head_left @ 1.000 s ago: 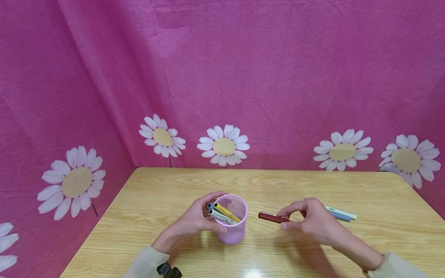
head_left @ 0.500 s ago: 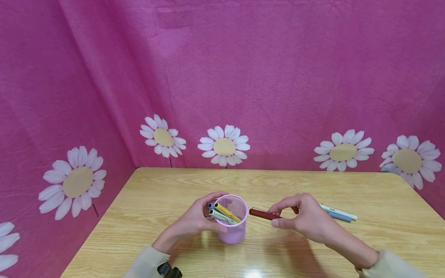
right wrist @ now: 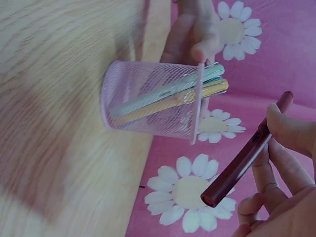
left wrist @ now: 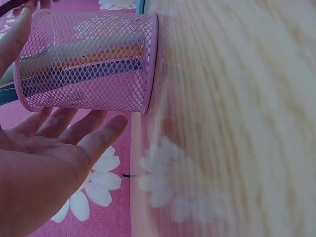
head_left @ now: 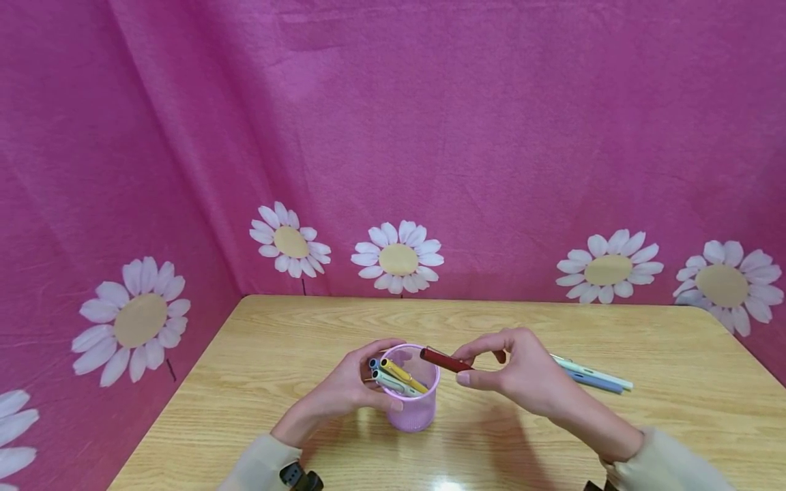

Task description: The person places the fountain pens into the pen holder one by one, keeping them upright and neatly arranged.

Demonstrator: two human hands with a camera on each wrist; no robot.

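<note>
A pink mesh pen holder (head_left: 413, 414) stands upright on the wooden table. My left hand (head_left: 340, 389) holds it from the left, thumb at the near side of the rim and fingers round the back. Inside lean a yellow pen (head_left: 402, 374), a pale green pen (head_left: 388, 383) and a blue pen (head_left: 373, 364), caps sticking out toward the left hand. My right hand (head_left: 522, 375) pinches a dark red pen (right wrist: 247, 153) between thumb and fingers. In the head view, that pen's far end overlaps the holder's right rim; the right wrist view shows it apart from the holder, above its mouth.
Right of the right hand, a pale green pen (head_left: 608, 380) and a blue pen (head_left: 598, 383) lie side by side on the table (head_left: 307, 317). A magenta cloth (head_left: 491, 136) with white daisies hangs behind the table and along its left side.
The right hand has carried the dark red pen leftward and up to the holder's rim. More of the two pens on the table shows now. The left hand and the holder have stayed put.
</note>
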